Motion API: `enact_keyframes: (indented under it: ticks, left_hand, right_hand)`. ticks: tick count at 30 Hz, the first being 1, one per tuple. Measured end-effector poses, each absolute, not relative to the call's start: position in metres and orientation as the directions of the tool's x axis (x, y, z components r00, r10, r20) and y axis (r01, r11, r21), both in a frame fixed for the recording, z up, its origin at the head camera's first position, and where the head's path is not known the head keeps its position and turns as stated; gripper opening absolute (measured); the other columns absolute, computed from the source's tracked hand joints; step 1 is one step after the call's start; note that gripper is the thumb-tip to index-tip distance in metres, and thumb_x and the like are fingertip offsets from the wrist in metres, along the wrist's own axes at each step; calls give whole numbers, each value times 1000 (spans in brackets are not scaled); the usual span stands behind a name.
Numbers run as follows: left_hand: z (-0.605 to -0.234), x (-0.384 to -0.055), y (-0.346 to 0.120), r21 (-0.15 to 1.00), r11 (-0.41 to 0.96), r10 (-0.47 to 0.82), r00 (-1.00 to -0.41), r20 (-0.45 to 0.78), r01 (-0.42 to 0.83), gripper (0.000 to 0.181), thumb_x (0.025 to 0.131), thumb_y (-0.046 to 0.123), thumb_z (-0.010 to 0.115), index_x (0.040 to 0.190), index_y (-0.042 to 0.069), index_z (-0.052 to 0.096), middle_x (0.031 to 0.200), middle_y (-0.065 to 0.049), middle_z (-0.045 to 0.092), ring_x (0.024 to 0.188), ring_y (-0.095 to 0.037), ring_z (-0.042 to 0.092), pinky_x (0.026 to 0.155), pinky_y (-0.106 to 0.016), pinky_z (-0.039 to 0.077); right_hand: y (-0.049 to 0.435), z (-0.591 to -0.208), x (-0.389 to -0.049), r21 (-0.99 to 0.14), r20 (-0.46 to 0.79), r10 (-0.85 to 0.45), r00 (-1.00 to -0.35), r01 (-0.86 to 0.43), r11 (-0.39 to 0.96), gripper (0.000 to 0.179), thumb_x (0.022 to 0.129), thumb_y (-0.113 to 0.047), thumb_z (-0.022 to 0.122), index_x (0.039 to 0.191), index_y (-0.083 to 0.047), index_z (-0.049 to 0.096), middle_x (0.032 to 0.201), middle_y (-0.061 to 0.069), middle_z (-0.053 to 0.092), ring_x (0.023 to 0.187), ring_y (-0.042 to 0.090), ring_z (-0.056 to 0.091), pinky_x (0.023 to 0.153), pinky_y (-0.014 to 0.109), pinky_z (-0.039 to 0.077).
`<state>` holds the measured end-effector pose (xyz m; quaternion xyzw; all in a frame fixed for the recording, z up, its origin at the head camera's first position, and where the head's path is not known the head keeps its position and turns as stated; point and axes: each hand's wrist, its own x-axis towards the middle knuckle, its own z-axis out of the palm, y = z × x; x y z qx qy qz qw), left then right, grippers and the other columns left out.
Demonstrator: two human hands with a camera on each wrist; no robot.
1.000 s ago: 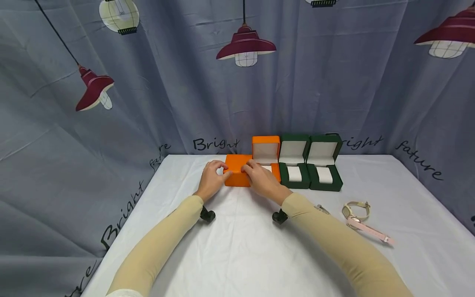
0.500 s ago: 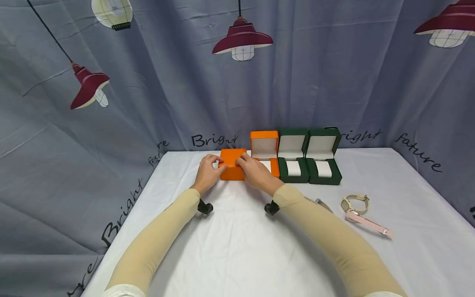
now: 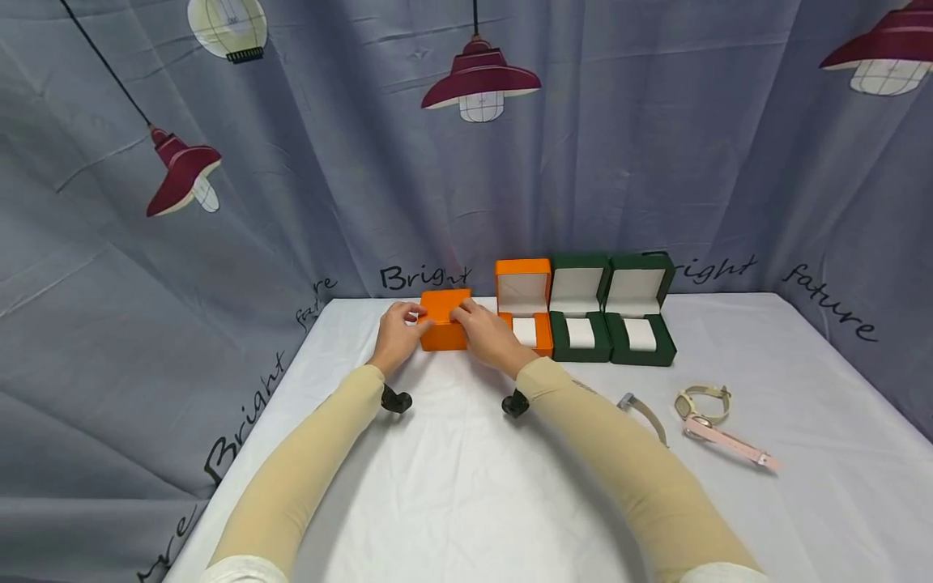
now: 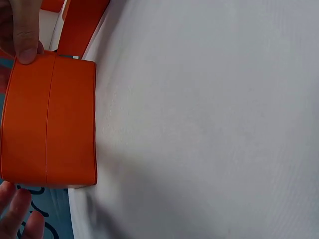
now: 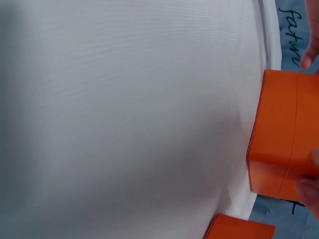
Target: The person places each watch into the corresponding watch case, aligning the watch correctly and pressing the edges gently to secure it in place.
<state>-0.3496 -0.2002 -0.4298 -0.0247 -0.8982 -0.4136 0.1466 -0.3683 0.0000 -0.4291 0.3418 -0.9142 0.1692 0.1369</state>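
Note:
In the head view a closed orange watch box (image 3: 442,334) stands on the white table between my two hands. My right hand (image 3: 490,330) grips its right end, with the thumb (image 4: 25,37) on the lid's front edge in the left wrist view. At the box's left end is my left hand (image 3: 396,336), its fingers (image 4: 19,206) loosely bent, close to the end face; contact there cannot be made out. Right of these stands an open orange watch box (image 3: 524,330) with a white cushion, then two open green watch boxes (image 3: 581,336), also with white cushions.
Several watches lie at the right: a beige watch (image 3: 683,406), a pink-strapped watch (image 3: 729,442) against it, and a grey-strapped watch (image 3: 649,419) beside my right sleeve. A grey curtain (image 3: 350,162) with printed lamps hangs behind the table's back edge.
The closed orange box has slid left with both hands, leaving a gap beside the open orange box. More of the grey-strapped watch now shows past my right sleeve.

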Motion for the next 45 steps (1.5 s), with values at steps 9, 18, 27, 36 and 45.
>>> enact_keyframes:
  ticks: [9, 18, 27, 36, 45]
  left_hand:
    - [-433, -355, -206, 746, 647, -107, -951, 291, 156, 22, 94, 20, 71, 112, 8, 70, 121, -10, 59, 107, -29, 58, 93, -41, 51]
    - [-431, -361, -213, 794, 600, -150, -961, 231, 97, 25, 94, 17, 72, 117, 7, 68, 125, -9, 59, 110, -28, 58, 95, -39, 53]
    - [-425, -357, -222, 843, 536, -191, -968, 165, 38, 23, 96, 15, 69, 118, 9, 68, 130, -9, 58, 113, -29, 55, 96, -40, 53]
    - [-425, -357, -223, 851, 525, -209, -965, 155, 23, 22, 96, 14, 69, 117, 9, 68, 130, -8, 57, 113, -28, 56, 96, -39, 53]
    - [-426, -356, -223, 805, 588, -177, -958, 225, 80, 24, 96, 13, 65, 118, 6, 67, 128, -10, 57, 113, -29, 54, 97, -41, 51]
  right_hand:
    - [-7, -433, -374, -425, 354, -456, -817, -574, 699, 27, 98, -11, 65, 125, -10, 65, 131, 10, 54, 101, 24, 66, 92, 33, 56]
    - [-14, -429, -377, -476, 309, -443, -841, -540, 694, 25, 100, -12, 62, 124, -9, 67, 128, 12, 56, 104, 23, 64, 93, 33, 56]
    - [-23, -425, -374, -486, 277, -471, -837, -545, 683, 25, 102, -14, 60, 125, -9, 66, 128, 12, 53, 104, 25, 64, 95, 34, 55]
    - [-25, -424, -377, -483, 285, -483, -828, -559, 674, 25, 102, -15, 59, 125, -9, 65, 128, 12, 53, 104, 24, 63, 97, 34, 54]
    - [-18, -421, -373, -467, 289, -521, -803, -594, 655, 28, 101, -14, 60, 128, -8, 64, 134, 12, 53, 110, 24, 60, 99, 36, 53]
